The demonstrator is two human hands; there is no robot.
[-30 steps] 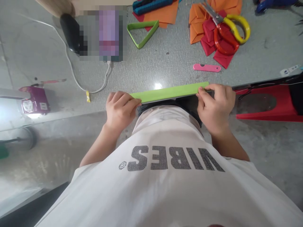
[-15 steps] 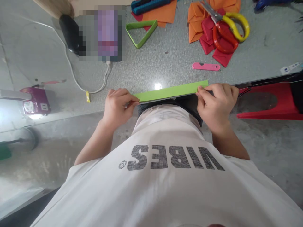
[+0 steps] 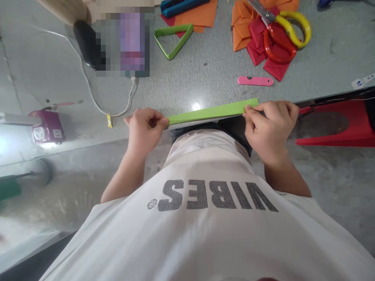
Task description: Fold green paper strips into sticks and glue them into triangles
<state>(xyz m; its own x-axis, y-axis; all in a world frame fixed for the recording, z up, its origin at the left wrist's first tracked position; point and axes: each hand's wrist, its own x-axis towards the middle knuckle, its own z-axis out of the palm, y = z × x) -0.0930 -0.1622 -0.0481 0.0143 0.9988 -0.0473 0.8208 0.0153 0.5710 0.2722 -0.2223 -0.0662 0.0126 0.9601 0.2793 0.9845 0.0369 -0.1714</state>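
Observation:
A long green paper strip [image 3: 209, 112] stretches between my two hands at the table's near edge. My left hand [image 3: 145, 130] pinches its left end between thumb and fingers. Near the other end, my right hand [image 3: 268, 127] grips the strip, and a short tip shows past the fingertips. The strip looks narrower at the left than at the right. Further back on the table stands a green paper triangle [image 3: 175, 46]. A pink folding knife [image 3: 255, 80] lies above my right hand.
Scissors [image 3: 281, 50] rest on red and orange folded papers [image 3: 241, 35] at the back right. A blue cutter [image 3: 181, 8] lies on orange paper. The blurred phone [image 3: 132, 43] has a white cable [image 3: 90, 93]. A purple device [image 3: 48, 127] sits left; a red stool [image 3: 345, 123] stands right.
My left hand has shifted slightly, its thumb now on the strip's end. That end looks narrower than before. My right hand keeps its hold with little movement.

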